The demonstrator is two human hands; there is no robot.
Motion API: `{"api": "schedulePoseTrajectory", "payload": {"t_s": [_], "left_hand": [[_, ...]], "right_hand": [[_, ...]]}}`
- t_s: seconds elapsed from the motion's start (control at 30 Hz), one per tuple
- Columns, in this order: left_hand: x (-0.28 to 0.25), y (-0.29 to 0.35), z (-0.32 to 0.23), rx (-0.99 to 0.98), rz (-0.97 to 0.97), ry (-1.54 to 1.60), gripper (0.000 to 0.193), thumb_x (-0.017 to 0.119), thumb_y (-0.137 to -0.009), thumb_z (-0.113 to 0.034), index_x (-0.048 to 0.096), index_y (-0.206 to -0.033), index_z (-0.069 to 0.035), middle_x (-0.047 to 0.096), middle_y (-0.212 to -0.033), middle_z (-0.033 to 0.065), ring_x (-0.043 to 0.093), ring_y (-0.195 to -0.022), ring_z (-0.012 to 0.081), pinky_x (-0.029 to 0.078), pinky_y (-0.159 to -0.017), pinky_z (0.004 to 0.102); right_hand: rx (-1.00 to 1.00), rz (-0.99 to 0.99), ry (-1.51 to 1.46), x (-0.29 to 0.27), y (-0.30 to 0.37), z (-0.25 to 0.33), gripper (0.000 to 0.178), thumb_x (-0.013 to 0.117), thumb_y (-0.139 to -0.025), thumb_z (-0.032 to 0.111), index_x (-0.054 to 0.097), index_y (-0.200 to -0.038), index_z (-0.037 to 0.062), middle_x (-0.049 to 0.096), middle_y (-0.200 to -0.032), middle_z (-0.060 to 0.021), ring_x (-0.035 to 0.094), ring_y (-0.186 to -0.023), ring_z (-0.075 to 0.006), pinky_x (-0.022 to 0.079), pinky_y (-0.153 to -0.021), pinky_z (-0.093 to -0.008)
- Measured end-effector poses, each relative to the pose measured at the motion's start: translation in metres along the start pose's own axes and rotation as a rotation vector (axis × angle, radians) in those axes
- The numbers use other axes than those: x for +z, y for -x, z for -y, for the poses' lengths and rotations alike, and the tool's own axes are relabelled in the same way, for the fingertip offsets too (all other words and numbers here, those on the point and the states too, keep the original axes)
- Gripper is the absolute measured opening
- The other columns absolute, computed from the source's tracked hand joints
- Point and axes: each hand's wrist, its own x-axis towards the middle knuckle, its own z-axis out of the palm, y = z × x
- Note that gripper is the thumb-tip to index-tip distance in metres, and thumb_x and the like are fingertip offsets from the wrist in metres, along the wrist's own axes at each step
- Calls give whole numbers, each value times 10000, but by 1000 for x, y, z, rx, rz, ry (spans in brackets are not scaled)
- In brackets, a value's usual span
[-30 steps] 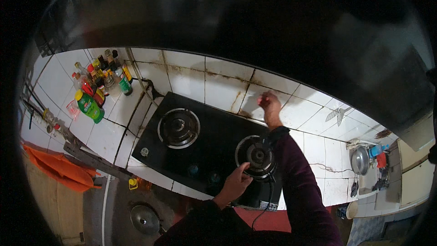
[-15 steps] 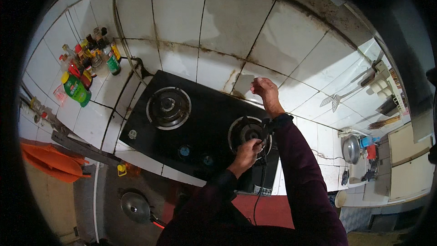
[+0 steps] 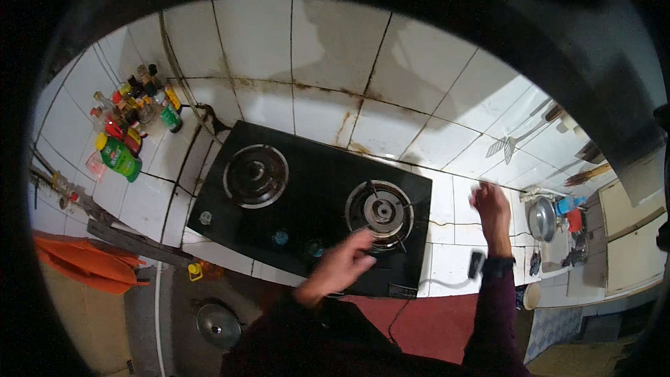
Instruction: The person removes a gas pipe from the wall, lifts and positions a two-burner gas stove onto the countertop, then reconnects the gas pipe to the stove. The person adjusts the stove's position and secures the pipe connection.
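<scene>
My left hand (image 3: 338, 265) is over the front of the black two-burner gas stove (image 3: 307, 188), just below the right burner (image 3: 382, 215). It is blurred, with its fingers loosely apart and nothing seen in them. Off the stove's right side, above the white tiled counter, my right hand (image 3: 492, 215) is raised, fingers bent and a little apart. No held thing shows there. Beside the right wrist, which bears a dark band, is a small black object (image 3: 476, 264) near a pale cord; whether they are joined I cannot tell.
Sauce bottles and a green bottle (image 3: 118, 157) with a yellow cap crowd the left ledge. The left burner (image 3: 256, 174) sits farther back. A metal basin (image 3: 541, 220) is at the right; a spatula (image 3: 523, 141) hangs on the wall. On the floor lies a pan (image 3: 218, 324).
My right hand has moved right and down, from above the right burner to over the counter. My left hand has come back from that burner, its closed fingers loosening. The view has shifted slightly.
</scene>
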Motion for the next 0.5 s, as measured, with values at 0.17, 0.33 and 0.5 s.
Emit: {"api": "schedulePoseTrajectory", "payload": {"t_s": [0.17,0.33,0.5], "left_hand": [[-183,68,38,-221,-684,-186,563,687,-948,-244,492,-1428,-22,574,-1402,175,556,-1289,299,443,-1062,434],[-298,88,76,-381,-832,-429,731,695,-936,-375,391,-1494,-15,455,-1494,216,447,-1372,391,415,-1096,498],[-356,53,104,-575,-695,-679,807,700,-925,-424,355,-1519,-1,433,-1508,226,447,-1374,397,415,-1100,512]], "right_hand": [[386,-245,343,-55,156,-88,568,539,-1014,532,578,-1237,11,654,-1036,-116,639,-936,-248,539,-847,-430],[652,-353,122,-29,186,-166,786,537,-967,630,476,-1381,-35,618,-1209,-180,605,-937,-270,490,-842,-406],[749,-329,216,-3,140,-172,930,525,-918,705,389,-1483,-21,590,-1302,-215,563,-1085,-298,423,-913,-434]]}}
